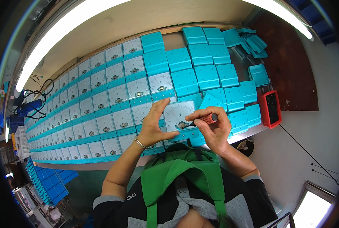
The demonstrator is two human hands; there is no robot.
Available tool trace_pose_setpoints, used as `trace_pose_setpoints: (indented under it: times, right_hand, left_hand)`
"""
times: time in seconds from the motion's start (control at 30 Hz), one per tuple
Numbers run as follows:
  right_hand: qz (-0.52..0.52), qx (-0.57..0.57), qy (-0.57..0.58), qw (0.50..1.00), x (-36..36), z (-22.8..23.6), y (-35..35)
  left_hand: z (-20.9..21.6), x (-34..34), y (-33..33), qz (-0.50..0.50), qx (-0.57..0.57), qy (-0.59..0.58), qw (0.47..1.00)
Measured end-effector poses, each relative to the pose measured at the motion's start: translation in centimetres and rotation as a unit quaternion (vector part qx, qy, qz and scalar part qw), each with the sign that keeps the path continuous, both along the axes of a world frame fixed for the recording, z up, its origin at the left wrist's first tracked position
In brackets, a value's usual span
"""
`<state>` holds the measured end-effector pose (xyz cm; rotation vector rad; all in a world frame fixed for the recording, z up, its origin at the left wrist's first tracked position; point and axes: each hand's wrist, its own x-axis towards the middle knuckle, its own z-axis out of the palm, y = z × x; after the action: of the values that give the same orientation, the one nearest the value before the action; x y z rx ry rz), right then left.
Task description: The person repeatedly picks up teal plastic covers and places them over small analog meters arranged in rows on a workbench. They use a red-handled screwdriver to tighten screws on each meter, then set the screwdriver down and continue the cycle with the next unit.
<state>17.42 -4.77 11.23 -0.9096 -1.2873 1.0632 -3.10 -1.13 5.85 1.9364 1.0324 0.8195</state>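
Note:
My left hand (152,124) grips a teal panel meter (177,110) with a white dial, its fingers at the top left corner and its thumb along the lower edge. The meter lies tilted above the others in front of me. In my right hand (217,135) is a screwdriver (209,120) with a red and black handle, pinched between thumb and fingers. Its shaft points left to the small metal movement (182,125) below the dial and appears to touch it. Whether a screw sits under the tip is too small to tell.
Rows of similar dial meters (118,95) cover the table to the left. Teal cases (207,78) stand at the right, some in a loose pile (255,42) farther back. A red bin (265,110) of small dark parts stands at the right edge. Blue trays (55,182) are at lower left.

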Motion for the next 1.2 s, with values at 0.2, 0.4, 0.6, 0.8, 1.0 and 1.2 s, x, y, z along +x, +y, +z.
trace_pose_setpoints:
  times: [0.2, 0.4, 0.6, 0.8, 1.0, 1.2]
  right_hand:
    - [0.009, 0.033, -0.173, 0.984, 0.8, 1.0, -0.1]
    - [0.013, 0.039, -0.244, 0.969, 0.3, 2.0, 0.2]
    - [-0.055, 0.124, -0.301, 0.944, 1.0, 0.1, -0.2]
    - [0.067, 0.079, -0.284, 0.953, 0.5, 2.1, 0.2]
    - [0.138, 0.024, -0.263, 0.955, 0.7, 2.9, -0.1]
    - [-0.019, 0.044, -0.281, 0.959, 0.8, 0.8, -0.6]
  left_hand:
    - [0.2, 0.0, 0.1, -0.004, -0.006, 0.002, 1.000]
    - [-0.4, 0.0, 0.0, -0.011, 0.008, 0.012, 1.000]
    - [-0.4, 0.0, 0.0, -0.015, 0.011, 0.004, 1.000]
    - [-0.7, -0.3, -0.2, -0.014, 0.015, -0.001, 1.000]
    - [-1.0, -0.4, -0.5, -0.017, 0.014, -0.007, 1.000]
    - [-0.9, -0.8, -0.3, -0.010, -0.004, -0.016, 1.000]
